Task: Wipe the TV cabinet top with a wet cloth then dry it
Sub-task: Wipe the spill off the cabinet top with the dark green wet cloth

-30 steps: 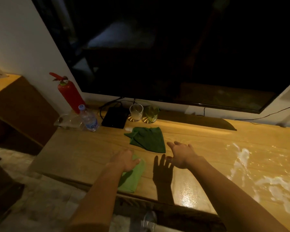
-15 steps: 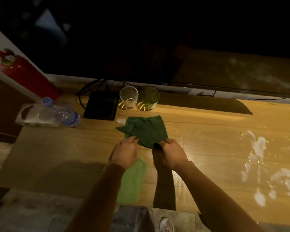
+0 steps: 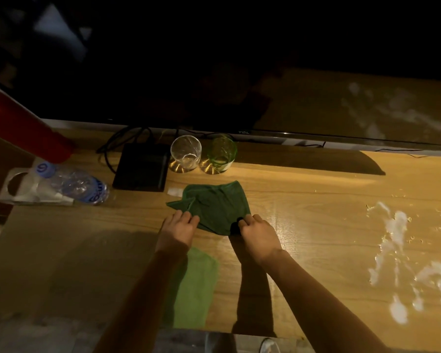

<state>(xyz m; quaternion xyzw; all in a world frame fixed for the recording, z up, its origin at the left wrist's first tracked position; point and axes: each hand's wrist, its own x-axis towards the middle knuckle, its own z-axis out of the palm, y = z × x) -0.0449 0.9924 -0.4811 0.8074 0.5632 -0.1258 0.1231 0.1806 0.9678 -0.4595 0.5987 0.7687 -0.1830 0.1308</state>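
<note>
Dim light hides detail. The left hand and right hand each pinch the near edge of a crumpled dark green cloth lying mid-way on the light wooden cabinet top. The left forearm partly covers a light green cloth. White wet smears spread at right.

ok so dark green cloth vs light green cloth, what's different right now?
The dark green cloth lies rumpled, farther back near the glasses; the light green cloth lies flat at the cabinet's front edge. The left hand and right hand both pinch the dark cloth's near edge; nothing grips the light one, though the left forearm partly covers it. Both rest on the cabinet top.
</note>
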